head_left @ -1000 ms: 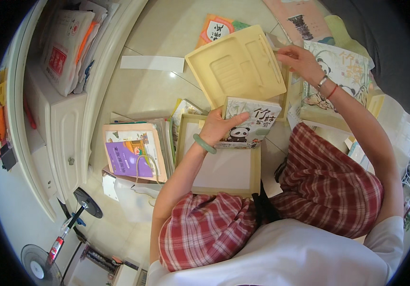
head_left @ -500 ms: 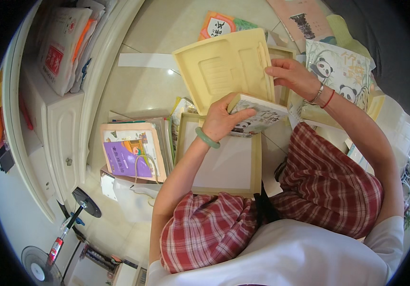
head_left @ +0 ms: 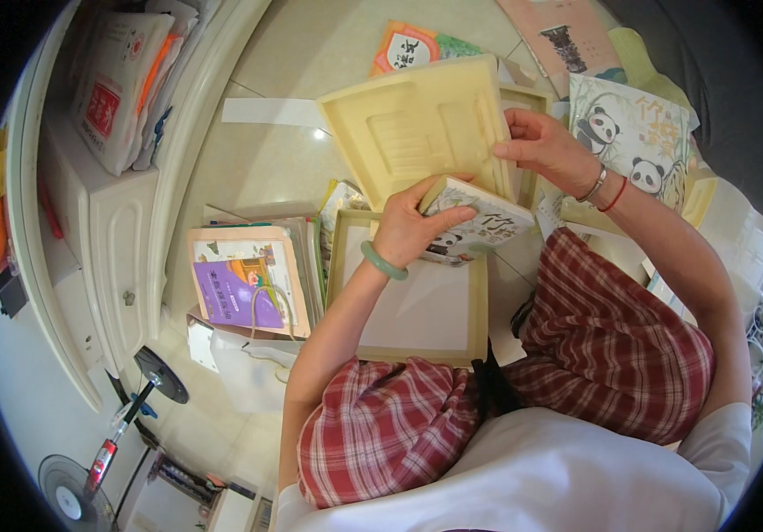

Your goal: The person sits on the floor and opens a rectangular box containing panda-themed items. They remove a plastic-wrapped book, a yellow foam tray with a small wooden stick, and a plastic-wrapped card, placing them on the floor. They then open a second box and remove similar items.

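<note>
My left hand (head_left: 399, 229) is closed around a small thick notebook (head_left: 481, 227) with pandas on its cover, the thumb lying across the front. Pinched at its right edge by my right hand (head_left: 548, 149) is a cream moulded tray (head_left: 412, 129) with shallow recesses, tilted up behind the notebook. Beneath my left hand lies a shallow cream-rimmed box (head_left: 480, 310) with a pale flat bottom. A panda-printed box lid (head_left: 634, 133) rests at the far right, beyond my right wrist.
An orange and green book (head_left: 410, 49) and a pinkish printed sheet (head_left: 568, 49) lie on the tiled floor. On the left, a bag (head_left: 244, 368) holds several books, near a white cabinet (head_left: 120, 257) and a fan (head_left: 71, 496). Another cream box (head_left: 532, 102) sits behind the tray.
The tray has tipped a little, its recessed face now at a steeper angle. The notebook has dropped slightly and turned, so more of its cover shows. Both hands keep their holds.
</note>
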Demonstrator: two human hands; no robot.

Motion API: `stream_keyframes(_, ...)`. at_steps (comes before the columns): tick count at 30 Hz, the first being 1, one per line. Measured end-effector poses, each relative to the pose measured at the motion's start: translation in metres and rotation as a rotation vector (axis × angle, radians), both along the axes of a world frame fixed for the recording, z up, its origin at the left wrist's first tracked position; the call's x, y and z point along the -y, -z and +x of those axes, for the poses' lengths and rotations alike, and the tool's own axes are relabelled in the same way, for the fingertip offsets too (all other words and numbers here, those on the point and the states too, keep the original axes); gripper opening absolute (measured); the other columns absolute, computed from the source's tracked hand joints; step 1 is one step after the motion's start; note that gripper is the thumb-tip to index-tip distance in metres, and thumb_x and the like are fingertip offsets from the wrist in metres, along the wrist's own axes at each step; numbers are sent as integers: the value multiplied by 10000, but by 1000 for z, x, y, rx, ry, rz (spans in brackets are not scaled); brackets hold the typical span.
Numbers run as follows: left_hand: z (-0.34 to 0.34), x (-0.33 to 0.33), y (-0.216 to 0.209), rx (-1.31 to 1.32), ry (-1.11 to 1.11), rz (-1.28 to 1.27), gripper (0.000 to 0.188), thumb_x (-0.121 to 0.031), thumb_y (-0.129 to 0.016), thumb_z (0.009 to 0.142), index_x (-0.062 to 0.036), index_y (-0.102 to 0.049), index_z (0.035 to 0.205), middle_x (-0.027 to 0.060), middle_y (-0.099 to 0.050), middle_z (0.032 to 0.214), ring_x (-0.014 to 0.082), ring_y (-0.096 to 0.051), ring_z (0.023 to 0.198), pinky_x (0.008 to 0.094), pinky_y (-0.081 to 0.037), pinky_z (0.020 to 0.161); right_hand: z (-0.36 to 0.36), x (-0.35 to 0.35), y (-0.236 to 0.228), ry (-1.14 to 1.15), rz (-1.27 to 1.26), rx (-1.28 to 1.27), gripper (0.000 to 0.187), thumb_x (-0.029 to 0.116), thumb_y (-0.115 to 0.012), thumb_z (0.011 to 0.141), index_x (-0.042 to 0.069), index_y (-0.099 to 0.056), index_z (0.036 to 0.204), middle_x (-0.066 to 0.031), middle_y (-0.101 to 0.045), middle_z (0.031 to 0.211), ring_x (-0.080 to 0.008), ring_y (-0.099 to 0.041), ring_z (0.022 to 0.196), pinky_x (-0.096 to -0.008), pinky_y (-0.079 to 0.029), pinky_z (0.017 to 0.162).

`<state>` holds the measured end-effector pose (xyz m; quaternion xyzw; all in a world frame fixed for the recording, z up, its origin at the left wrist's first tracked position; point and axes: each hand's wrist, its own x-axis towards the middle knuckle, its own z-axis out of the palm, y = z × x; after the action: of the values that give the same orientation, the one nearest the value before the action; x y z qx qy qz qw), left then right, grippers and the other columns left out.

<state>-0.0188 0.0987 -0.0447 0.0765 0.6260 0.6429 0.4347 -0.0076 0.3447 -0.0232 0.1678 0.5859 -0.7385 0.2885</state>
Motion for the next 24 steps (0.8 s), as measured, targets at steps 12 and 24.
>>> stream_keyframes(12,-1,-9,-26,142,-45,124,364,-97,-730,830,0,-632,1167,36,-678,1024,87,-609,894,265,-511,814,-2,-7,3,-64,-158,-6,343,231,-705,854,38,-625,1126,49,-614,939,-28,-520,832,-201,-403,727)
stream_keyframes(24,-4,-14,-36,62,-197,89,455,-131,-763,800,-26,-593,1209,30,-661,1009,89,-604,900,258,-510,801,8,12,-3,-56,50,-105,316,112,-688,862,-15,-600,1138,-38,-661,1001,-74,-608,867,-229,-503,762)
